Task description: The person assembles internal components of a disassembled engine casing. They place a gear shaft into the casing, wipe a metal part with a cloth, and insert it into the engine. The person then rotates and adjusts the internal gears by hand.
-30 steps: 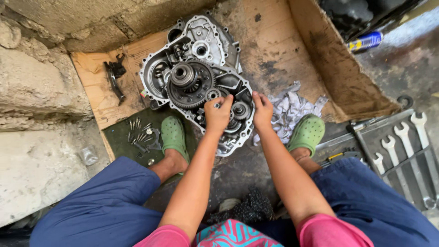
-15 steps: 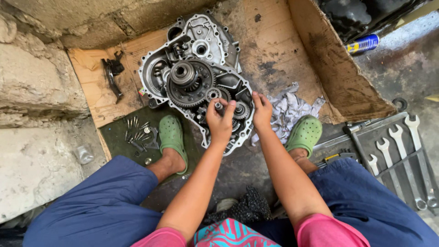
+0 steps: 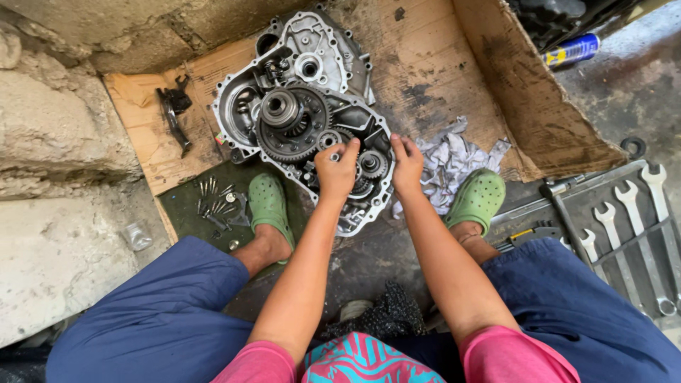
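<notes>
Gearbox case (image 3: 298, 92), open, gears exposed, lying on cardboard (image 3: 454, 78). Left hand (image 3: 336, 170): fingers pinched on a small shaft, apparently. Right hand (image 3: 408, 164): fingers spread, resting on case rim beside small gear (image 3: 371, 164). Spanners (image 3: 631, 227) at right.

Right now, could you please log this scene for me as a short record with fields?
Setting: person squatting over an open gearbox casing lying on flattened cardboard
Left hand: fingers on small parts beside the large gear
Right hand: resting on the casing's lower right edge
Left of casing: loose bolts on a dark mat
Right of casing: crumpled grey rag, row of spanners
Footwear: green clogs
Top right: blue spray can
</notes>
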Available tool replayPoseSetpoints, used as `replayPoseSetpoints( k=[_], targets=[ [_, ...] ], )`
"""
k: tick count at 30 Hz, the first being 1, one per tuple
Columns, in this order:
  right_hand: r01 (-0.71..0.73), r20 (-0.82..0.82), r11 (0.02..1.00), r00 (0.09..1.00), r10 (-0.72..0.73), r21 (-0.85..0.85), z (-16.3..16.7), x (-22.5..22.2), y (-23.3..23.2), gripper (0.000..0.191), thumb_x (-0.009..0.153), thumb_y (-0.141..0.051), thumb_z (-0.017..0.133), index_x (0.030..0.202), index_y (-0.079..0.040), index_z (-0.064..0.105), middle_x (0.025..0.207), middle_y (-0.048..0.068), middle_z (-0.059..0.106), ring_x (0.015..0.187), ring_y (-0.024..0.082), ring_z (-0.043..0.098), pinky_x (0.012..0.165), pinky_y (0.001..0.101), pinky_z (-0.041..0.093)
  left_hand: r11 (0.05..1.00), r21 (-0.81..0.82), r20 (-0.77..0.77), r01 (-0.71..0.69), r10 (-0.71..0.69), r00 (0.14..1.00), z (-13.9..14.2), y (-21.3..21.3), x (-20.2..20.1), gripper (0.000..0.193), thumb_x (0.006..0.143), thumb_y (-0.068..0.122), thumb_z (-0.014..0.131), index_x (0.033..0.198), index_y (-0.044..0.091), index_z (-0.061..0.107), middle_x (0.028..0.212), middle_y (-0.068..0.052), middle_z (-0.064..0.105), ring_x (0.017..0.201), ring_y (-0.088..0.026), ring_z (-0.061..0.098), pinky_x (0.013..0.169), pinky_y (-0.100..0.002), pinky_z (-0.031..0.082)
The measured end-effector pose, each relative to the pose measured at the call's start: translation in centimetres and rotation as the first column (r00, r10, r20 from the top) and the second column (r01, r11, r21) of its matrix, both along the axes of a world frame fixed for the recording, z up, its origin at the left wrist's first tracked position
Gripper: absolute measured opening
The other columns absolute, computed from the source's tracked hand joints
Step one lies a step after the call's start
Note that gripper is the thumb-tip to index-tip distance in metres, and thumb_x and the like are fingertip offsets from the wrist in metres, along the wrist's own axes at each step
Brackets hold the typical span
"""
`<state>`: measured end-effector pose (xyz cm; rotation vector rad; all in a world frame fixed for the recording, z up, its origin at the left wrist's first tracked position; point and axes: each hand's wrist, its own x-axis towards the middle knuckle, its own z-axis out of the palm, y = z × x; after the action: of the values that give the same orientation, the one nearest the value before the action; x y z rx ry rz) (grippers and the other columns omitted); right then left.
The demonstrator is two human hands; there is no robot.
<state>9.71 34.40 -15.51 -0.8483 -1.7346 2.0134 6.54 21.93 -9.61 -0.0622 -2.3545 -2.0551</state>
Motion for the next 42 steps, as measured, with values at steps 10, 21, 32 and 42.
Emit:
replayPoseSetpoints(
  k=[10,21,32,42],
  targets=[
    [-0.014,-0.076,0.992,0.997,0.005,-0.128,0.9,-0.2,-0.1,0.032,0.099,-0.033,0.069,0.100,-0.001,0.072,0.090,0.001,0.070,0.083,0.010,0.058,0.078,0.0256,0.048,0.832,0.211,0.268,0.513,-0.554,0.788,0.9,-2.6,-2.4,0.036,0.090,0.020,0.075,0.060,0.007,0.060,0.056,0.006,0.054,0.053,-0.002,0.045,0.049,-0.026,0.033],
    [-0.029,-0.080,0.991,0.997,0.019,-0.128,1.8,-0.5,-0.8,0.030,0.100,-0.030,0.068,0.102,0.000,0.071,0.092,0.001,0.070,0.086,0.010,0.059,0.081,0.0250,0.048,0.895,0.224,0.225,0.386,-0.433,0.873,0.7,-2.1,-1.9,0.036,0.090,0.019,0.074,0.060,0.005,0.063,0.057,0.005,0.055,0.052,-0.003,0.045,0.049,-0.025,0.032],
    [-0.355,0.205,0.484,0.919,0.336,0.800,6.7,0.0,0.9,0.022,0.080,-0.018,0.078,0.102,-0.017,0.075,0.141,0.007,0.065,0.135,0.034,0.057,0.117,0.0458,0.046,0.893,0.197,0.234,0.405,-0.445,0.865,1.3,-2.7,-2.1,0.038,0.090,0.022,0.075,0.059,0.006,0.060,0.056,0.005,0.053,0.051,-0.003,0.043,0.048,-0.026,0.031],
    [-0.707,0.652,0.093,0.688,0.318,0.701,8.6,-0.8,-1.5,0.043,0.065,-0.040,0.090,0.106,-0.029,0.082,0.166,0.013,0.026,0.154,0.040,0.015,0.122,0.0619,0.011,0.889,0.238,0.221,0.390,-0.441,0.870,1.5,-3.3,-2.0,0.034,0.090,0.021,0.074,0.061,0.007,0.063,0.057,0.006,0.055,0.051,-0.003,0.044,0.046,-0.026,0.031]
  ],
)
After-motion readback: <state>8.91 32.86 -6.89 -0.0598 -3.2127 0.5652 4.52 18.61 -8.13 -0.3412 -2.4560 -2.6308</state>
